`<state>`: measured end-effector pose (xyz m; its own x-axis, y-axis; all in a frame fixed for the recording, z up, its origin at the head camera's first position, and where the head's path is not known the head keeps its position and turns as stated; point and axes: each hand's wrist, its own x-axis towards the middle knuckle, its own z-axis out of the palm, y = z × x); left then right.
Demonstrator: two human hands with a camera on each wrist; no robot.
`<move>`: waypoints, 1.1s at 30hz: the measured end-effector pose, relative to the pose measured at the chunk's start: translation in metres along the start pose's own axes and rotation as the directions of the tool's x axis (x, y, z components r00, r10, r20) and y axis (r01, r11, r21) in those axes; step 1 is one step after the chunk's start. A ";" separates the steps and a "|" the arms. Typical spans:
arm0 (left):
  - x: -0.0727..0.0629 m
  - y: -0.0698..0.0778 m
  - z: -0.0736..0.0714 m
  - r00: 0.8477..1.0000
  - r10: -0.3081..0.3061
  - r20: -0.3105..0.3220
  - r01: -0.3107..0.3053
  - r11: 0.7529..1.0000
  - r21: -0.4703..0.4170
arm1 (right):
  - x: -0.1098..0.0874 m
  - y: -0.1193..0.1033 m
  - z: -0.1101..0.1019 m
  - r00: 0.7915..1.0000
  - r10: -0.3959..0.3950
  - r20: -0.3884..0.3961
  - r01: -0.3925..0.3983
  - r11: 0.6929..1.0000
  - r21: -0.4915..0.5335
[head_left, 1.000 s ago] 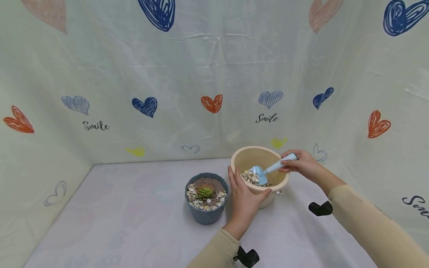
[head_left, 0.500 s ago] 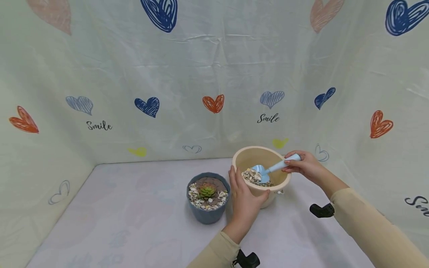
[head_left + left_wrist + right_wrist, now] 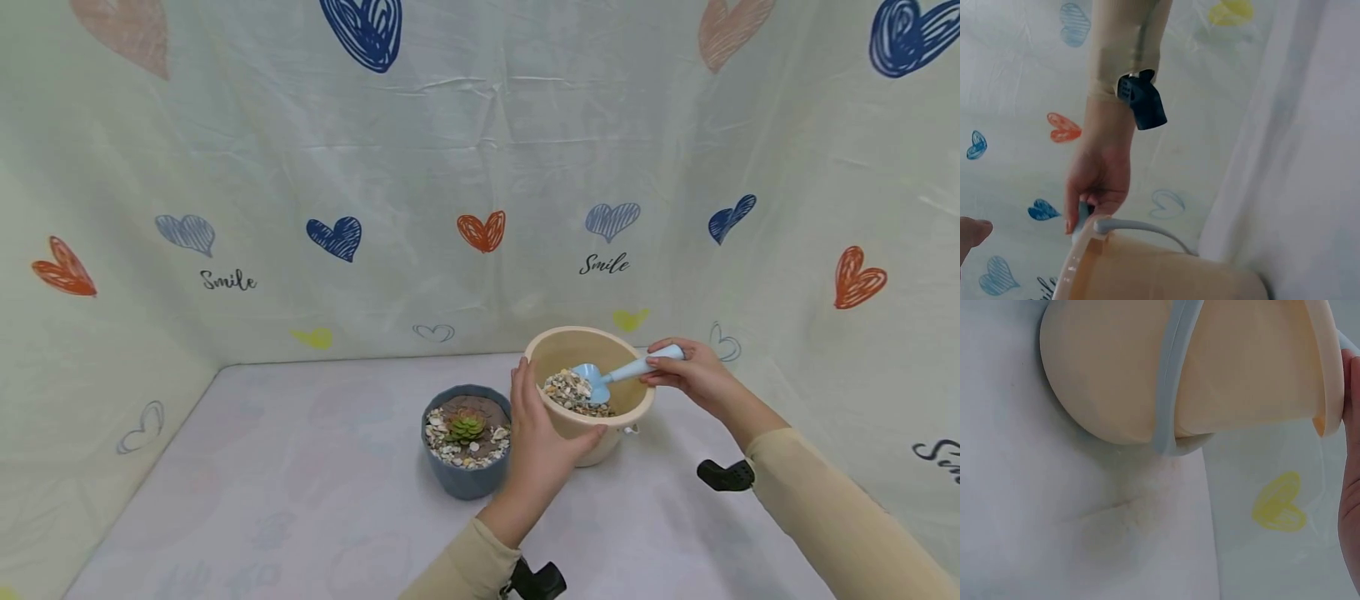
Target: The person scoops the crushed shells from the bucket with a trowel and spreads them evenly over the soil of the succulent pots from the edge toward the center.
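My right hand [image 3: 696, 373] pinches the handle of a small light blue shovel [image 3: 622, 369], whose blade lies against pebbles [image 3: 573, 392] inside a cream bucket [image 3: 637, 412]. At the bucket's left and front, my left hand [image 3: 538, 442] has its fingers straight up by the rim and its thumb out to the right. In the left wrist view, that hand shows only as a fingertip [image 3: 975, 231], apart from the rim. A blue-grey pot [image 3: 465, 483] with a green succulent [image 3: 467, 427] and pale stones stands just left of the hand.
The bucket's grey carrying handle [image 3: 1172, 381] hangs down its side. A white-covered table [image 3: 300, 475] lies beneath everything. Behind and at both sides hangs a pale curtain [image 3: 405, 150] printed with hearts. Each wrist carries a black camera [image 3: 726, 475].
The whole view has shifted slightly. My left hand has moved a little left relative to the bucket. The shovel blade has risen slightly and more pebbles show beside it.
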<state>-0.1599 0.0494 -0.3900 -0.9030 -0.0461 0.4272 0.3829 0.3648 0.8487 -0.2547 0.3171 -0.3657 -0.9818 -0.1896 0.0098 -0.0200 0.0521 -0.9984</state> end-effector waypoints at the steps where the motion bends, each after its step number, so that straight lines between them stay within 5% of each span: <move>1: 0.001 0.000 -0.004 1.000 0.011 0.010 -0.011 1.000 -0.014 | 0.000 0.000 0.000 1.000 -0.003 -0.003 0.003 1.000 0.009; 9: 0.010 0.000 -0.036 0.997 0.045 0.062 -0.042 0.998 -0.040 | -0.003 -0.006 0.002 0.999 -0.038 0.001 0.038 0.996 0.085; 19: 0.014 -0.007 -0.077 0.993 0.009 0.118 -0.005 1.000 -0.029 | -0.004 -0.017 0.009 0.999 -0.045 0.017 0.043 0.995 0.089; 33: 0.025 -0.040 -0.128 0.994 -0.034 0.101 0.030 0.999 0.044 | 0.008 -0.027 0.052 0.987 -0.105 0.122 0.083 0.982 0.171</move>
<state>-0.1728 -0.0859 -0.3733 -0.9307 0.0360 0.3641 0.3467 0.4042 0.8464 -0.2526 0.2632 -0.3412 -0.9439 -0.3121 0.1078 -0.0691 -0.1325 -0.9888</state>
